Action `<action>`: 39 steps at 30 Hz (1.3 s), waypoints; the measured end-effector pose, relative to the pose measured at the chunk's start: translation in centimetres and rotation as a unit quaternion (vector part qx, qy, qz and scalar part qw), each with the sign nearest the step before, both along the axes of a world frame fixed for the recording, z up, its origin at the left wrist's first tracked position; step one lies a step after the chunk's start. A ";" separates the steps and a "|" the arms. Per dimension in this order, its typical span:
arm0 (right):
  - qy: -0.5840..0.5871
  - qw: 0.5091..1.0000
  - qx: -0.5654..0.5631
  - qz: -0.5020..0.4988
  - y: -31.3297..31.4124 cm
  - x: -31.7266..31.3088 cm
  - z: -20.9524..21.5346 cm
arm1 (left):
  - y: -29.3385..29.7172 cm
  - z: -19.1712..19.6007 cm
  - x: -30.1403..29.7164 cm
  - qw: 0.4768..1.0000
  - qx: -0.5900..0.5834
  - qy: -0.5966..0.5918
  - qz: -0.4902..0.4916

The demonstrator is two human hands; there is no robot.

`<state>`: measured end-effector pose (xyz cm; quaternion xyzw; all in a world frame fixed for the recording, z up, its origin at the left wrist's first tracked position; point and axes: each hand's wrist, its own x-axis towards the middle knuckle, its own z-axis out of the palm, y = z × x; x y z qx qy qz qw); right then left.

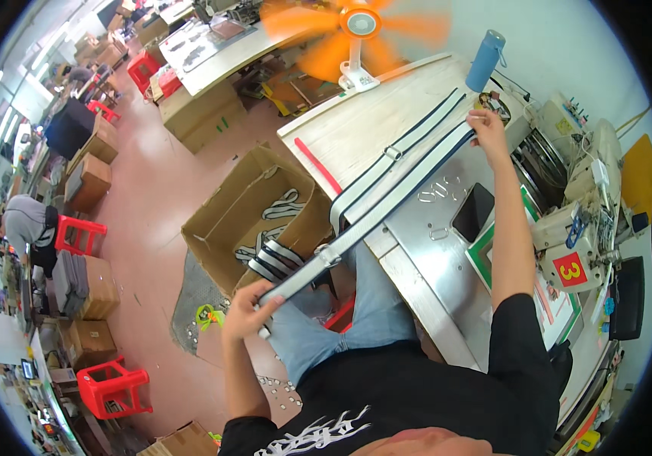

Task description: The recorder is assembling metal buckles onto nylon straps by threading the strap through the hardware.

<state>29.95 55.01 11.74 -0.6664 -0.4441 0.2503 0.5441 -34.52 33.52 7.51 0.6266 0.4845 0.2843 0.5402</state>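
A white webbing strap with dark edges (398, 199) is stretched from my lap up across the table corner. My left hand (248, 311) grips its near end, thumb on top. At the far end my right hand (487, 131) pinches the strap above the table. A metal slider buckle (329, 255) sits on the strap closer to my left hand. Beside it a similar strap length (425, 125) lies on the table with another metal buckle (393, 153). Whether the two lengths join is hidden at the table edge.
An open cardboard box (223, 205) with several straps stands left of the table. Loose metal rings (438, 234) and a dark phone-like slab (473, 210) lie near a sewing machine (569, 243). An orange fan (360, 24) spins behind; a blue bottle (485, 61) stands far right.
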 end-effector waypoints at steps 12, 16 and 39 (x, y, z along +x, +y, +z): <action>-0.184 0.960 -0.027 -0.212 15.7 15.8 1.9 | 6.3 -2.6 13.1 0.977 -0.107 -0.182 0.000; -0.178 0.972 -0.096 -0.118 14.1 8.0 -1.0 | 6.6 -9.5 13.6 0.984 -0.105 -0.138 0.032; 0.027 0.892 -0.210 0.400 -24.5 -22.7 4.7 | 6.1 -36.7 3.4 0.947 -0.029 0.041 0.317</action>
